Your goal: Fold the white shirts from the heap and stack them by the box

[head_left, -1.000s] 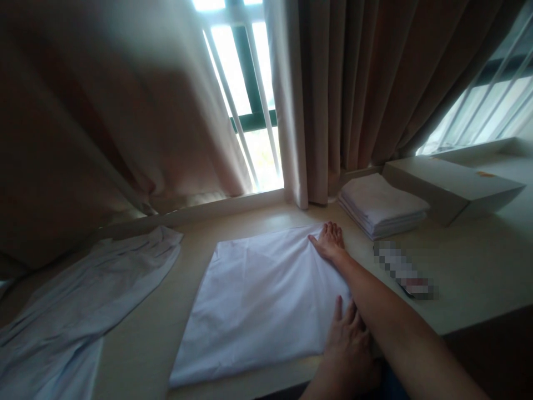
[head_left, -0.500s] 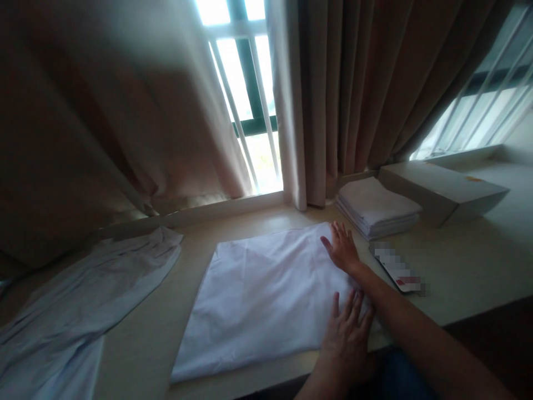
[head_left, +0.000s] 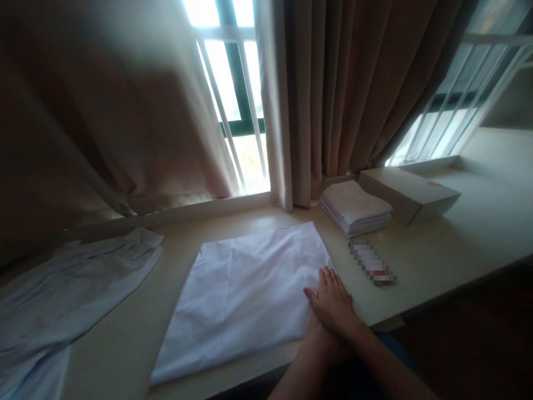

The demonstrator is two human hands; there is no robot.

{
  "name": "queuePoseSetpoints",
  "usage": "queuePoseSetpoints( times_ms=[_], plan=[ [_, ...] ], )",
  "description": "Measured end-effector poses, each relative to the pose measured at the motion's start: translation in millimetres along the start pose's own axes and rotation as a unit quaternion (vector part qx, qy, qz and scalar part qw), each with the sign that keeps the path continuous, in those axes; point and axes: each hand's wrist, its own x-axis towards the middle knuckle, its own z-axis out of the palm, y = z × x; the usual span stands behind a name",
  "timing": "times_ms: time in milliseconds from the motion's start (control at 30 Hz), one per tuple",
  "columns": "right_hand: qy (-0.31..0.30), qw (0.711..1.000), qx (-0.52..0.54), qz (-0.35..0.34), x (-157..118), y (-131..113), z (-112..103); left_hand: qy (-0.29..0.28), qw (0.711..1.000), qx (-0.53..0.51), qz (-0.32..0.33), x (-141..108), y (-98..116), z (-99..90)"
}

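A folded white cloth [head_left: 245,300], a garment or sheet with faint creases, lies flat on the pale ledge in front of me. My right hand [head_left: 331,297] rests palm down near its right edge, fingers straight and close together, thumb out to the left. Beneath it, my left hand [head_left: 318,336] comes in from the lower left at the cloth's near right corner. The right hand crosses over it and hides its fingers. Neither hand appears to lift any cloth.
Rumpled white garments [head_left: 83,294] lie on the left. A stack of folded white cloths [head_left: 356,208], a white box [head_left: 410,194] and a blurred-out flat object [head_left: 372,264] are on the right. Curtains [head_left: 291,100] hang behind the ledge [head_left: 420,266], whose front edge drops off near me.
My right hand has slid from the cloth's far right corner down its right edge towards me, now over my left hand. The whole view has shifted slightly right.
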Motion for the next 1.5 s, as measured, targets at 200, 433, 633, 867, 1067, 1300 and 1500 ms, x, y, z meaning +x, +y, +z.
queuePoseSetpoints(
  times_ms=[200, 433, 633, 867, 1067, 1300, 1500],
  plan=[
    [-0.011, 0.999, -0.016, 0.028, 63, 2, 17, -0.015, 1.0, 0.008, -0.003, -5, 2, -23.6],
    [0.003, 0.999, -0.025, 0.049, 125, -2, 30, -0.05, 0.998, 0.028, 0.011, -1, 4, -38.0],
    [-0.017, 0.997, -0.033, 0.069, 164, -3, 32, -0.07, 0.997, 0.027, -0.003, -3, 4, -39.2],
    [-0.022, 0.995, -0.023, 0.09, 196, -3, 38, -0.059, 0.998, -0.007, -0.002, -3, 1, -38.9],
    [-0.001, 0.995, -0.022, 0.092, 206, -4, 43, -0.054, 0.998, -0.013, -0.001, -3, -2, -37.8],
    [-0.019, 0.995, -0.032, 0.089, 203, -7, 37, -0.025, 0.999, -0.034, 0.005, -12, 5, -45.3],
    [-0.023, 0.995, -0.032, 0.087, 203, -8, 38, 0.03, 0.997, 0.045, -0.047, -32, -68, -86.2]
  ],
)
